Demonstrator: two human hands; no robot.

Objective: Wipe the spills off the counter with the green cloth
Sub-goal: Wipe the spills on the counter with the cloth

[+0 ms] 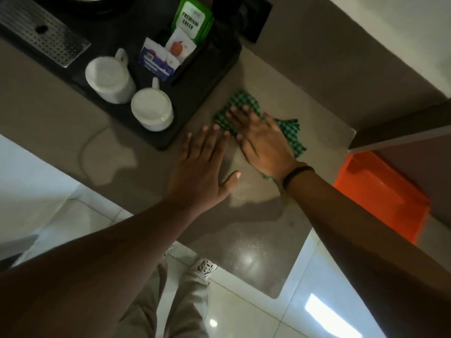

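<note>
The smooth grey-brown stone counter (280, 69) is the largest thing here, hard and glossy, so a cloth should slide over it easily. Left of the cloth on that counter sits the black rectangular serving tray (195, 98), carrying two white ceramic mugs turned upside down (109, 79) and some paper sachets (168, 54); those mugs look breakable, so wiping strokes are best kept short of the tray's edge.

The green-and-black checked cloth (290, 132) lies just right of the tray's near corner, flattened and rumpled on the counter. It looks light, soft and limp; it will likely bunch up unless pressed under a flat palm, which seems the best hold.

The right hand (263, 140) lies on top of the cloth with fingers spread and extended, pressing rather than gripping. The left hand (202, 167) rests flat on bare counter just beside the cloth, near the tray's corner, fingers straight and slightly apart, holding nothing.

No distinct spill can be made out.
</note>
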